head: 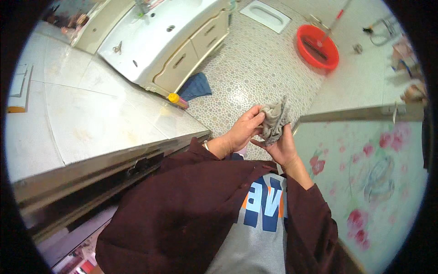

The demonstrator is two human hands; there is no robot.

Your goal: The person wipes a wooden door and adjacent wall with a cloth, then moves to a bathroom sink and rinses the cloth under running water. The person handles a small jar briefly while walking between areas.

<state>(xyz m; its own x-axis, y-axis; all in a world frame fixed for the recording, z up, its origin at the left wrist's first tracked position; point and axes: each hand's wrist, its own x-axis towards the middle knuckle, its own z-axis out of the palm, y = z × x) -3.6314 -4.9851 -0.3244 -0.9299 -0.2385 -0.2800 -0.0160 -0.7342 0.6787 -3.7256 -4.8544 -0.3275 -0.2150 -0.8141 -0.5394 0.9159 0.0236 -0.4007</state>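
Observation:
A crumpled grey cloth (274, 120) is bunched up between my two hands, above the bathroom's pebble-patterned floor. My left hand (243, 129) pinches its left side, thumb on top. From below and to the right, my right hand (284, 145) supports the lower part of the cloth, its fingers partly hidden behind the folds. One corner of the cloth sticks up at the top. A bracelet (205, 145) circles my left wrist.
Ahead on the left stands a white washbasin (150, 37) on a cabinet (191, 51). A yellow-capped container (178, 100) and blue fabric (196, 86) lie below it. A red basin (317, 48) sits near a squat toilet (266, 16). The floral door (362, 178) is at my right.

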